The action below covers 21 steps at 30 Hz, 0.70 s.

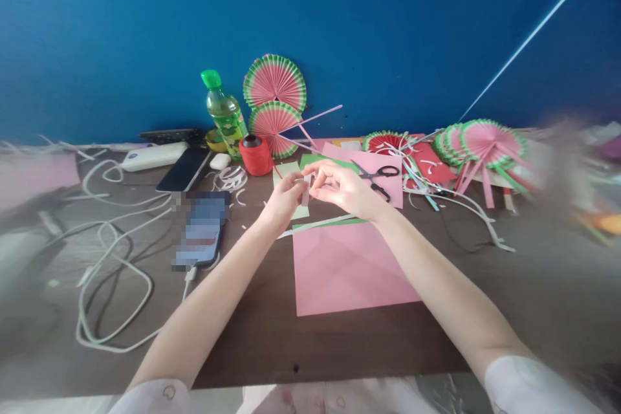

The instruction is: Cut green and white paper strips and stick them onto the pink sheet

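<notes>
Above the table's middle, my left hand (pixel 287 199) and my right hand (pixel 343 189) meet at their fingertips. Between them is a small narrow white strip (pixel 305 194), pinched by the fingers of both. Whether it is paper or tape cannot be made out. Below my hands lies a large pink sheet (pixel 344 272) with a green edge along its top. A long pale strip (pixel 317 225) crosses near that edge. Just past my right hand, black-handled scissors (pixel 381 174) rest on another pink sheet (pixel 395 191). A pale green paper (pixel 301 211) is partly hidden under my left hand.
Behind stand a red thread spool (pixel 256 156), a green-capped bottle (pixel 226 113) and round pleated paper fans (pixel 275 81). More fans (pixel 492 142) and paper scraps lie right. On the left are a phone (pixel 204 226), a dark phone (pixel 184 169) and looping white cables (pixel 148 284).
</notes>
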Each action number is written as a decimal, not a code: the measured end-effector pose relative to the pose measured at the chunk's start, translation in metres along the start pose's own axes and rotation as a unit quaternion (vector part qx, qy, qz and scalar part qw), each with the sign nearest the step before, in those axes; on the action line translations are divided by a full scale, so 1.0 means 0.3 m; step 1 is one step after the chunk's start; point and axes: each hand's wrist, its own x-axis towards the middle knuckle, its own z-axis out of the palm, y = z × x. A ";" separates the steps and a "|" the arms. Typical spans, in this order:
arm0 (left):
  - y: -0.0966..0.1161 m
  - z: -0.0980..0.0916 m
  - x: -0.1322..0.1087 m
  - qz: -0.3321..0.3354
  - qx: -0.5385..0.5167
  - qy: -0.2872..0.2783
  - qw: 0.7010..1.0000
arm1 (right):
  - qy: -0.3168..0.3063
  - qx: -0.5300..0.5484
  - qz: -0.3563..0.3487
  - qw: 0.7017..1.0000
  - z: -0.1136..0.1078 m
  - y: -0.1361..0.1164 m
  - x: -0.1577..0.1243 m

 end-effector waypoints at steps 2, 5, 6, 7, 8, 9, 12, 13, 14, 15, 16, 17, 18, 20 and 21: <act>-0.001 -0.001 0.001 0.002 0.003 0.000 1.000 | 0.006 0.035 0.022 0.999 -0.005 0.000 0.002; 0.003 0.000 0.001 -0.008 -0.011 -0.019 1.000 | 0.044 0.082 0.059 0.994 -0.013 -0.003 0.005; 0.004 0.001 0.001 -0.013 -0.016 -0.031 0.999 | 0.058 0.086 0.067 0.992 -0.017 -0.003 0.006; 0.005 0.001 0.000 -0.017 -0.018 -0.047 0.999 | 0.069 0.082 0.071 0.992 -0.021 -0.003 0.006; 0.006 0.001 0.000 -0.018 -0.016 -0.066 0.998 | 0.080 0.070 0.070 0.992 -0.025 -0.001 0.006; 0.006 0.000 -0.001 -0.016 -0.011 -0.084 0.996 | 0.090 0.054 0.066 0.992 -0.031 0.001 0.006; 0.008 -0.007 -0.005 -0.009 0.021 -0.130 0.991 | 0.109 -0.010 0.041 0.993 -0.047 0.011 0.007; 0.011 -0.010 -0.006 -0.009 0.033 -0.139 0.990 | 0.108 -0.031 0.031 0.993 -0.053 0.014 0.007; 0.014 -0.013 -0.008 -0.011 0.044 -0.146 0.988 | 0.104 -0.046 0.022 0.993 -0.059 0.015 0.007; 0.019 -0.016 -0.008 -0.011 0.054 -0.152 0.987 | 0.096 -0.055 0.015 0.994 -0.064 0.016 0.007; 0.024 -0.020 -0.009 -0.010 0.060 -0.160 0.985 | 0.085 -0.059 0.010 0.995 -0.068 0.015 0.007; 0.030 -0.023 -0.009 -0.007 0.063 -0.167 0.984 | 0.074 -0.059 0.006 0.995 -0.073 0.014 0.006; 0.036 -0.027 -0.009 -0.003 0.062 -0.177 0.982 | 0.063 -0.056 0.004 0.996 -0.076 0.012 0.005; 0.045 -0.034 -0.008 0.002 0.051 -0.198 0.979 | 0.038 -0.034 0.005 0.999 -0.083 0.008 0.003; 0.048 -0.039 -0.007 0.002 0.045 -0.208 0.977 | 0.024 -0.016 0.007 1.000 -0.087 0.006 0.002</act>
